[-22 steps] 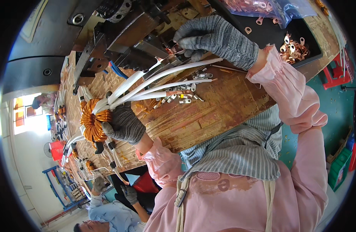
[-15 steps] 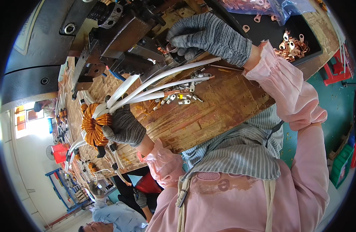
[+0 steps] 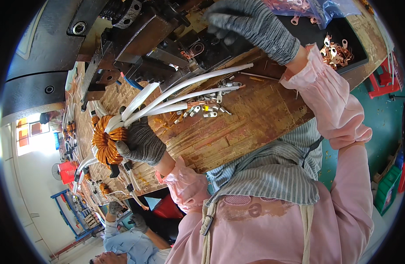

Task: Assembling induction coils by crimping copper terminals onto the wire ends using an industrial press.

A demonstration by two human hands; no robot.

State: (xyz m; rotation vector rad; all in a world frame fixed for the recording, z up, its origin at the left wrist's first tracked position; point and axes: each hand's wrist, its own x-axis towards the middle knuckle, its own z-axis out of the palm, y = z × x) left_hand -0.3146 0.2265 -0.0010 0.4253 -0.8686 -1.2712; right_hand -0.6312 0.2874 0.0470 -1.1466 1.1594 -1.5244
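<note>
So the main thing here is a chunky ring-shaped coil [image 3: 111,140], all fat glossy orange-copper turns packed side by side, with a black bit poking out at its lower end. A bunch of white leads [image 3: 141,99] fans out of it toward the right, and at least one ends in bare copper strands. It's held over the left part of the worktop [image 3: 237,136], in from the near edge. The left hand [image 3: 143,143], in a grey knit glove, has its fingers wrapped round the coil's side, thumb pressed on the windings. The right hand [image 3: 255,31], same kind of glove, is up by the dark metal machine [image 3: 143,39] on the far side; fingers bent but blurry, so can't tell if they're pinching anything.

The worktop's brown wood is pretty beat up, scratched and stained. Silver lugs [image 3: 210,114] lie scattered by the lead ends, and a black tray [image 3: 299,37] at the right end has a pile of copper lugs [image 3: 334,52] plus a plastic bag [image 3: 325,13].

Room-wise: green floor [image 3: 365,110], pale wall [image 3: 35,185], bright window [image 3: 33,136], blue rack [image 3: 64,215], green crate [image 3: 387,189], and a co-worker in a light blue shirt [image 3: 127,244] past the left end.
</note>
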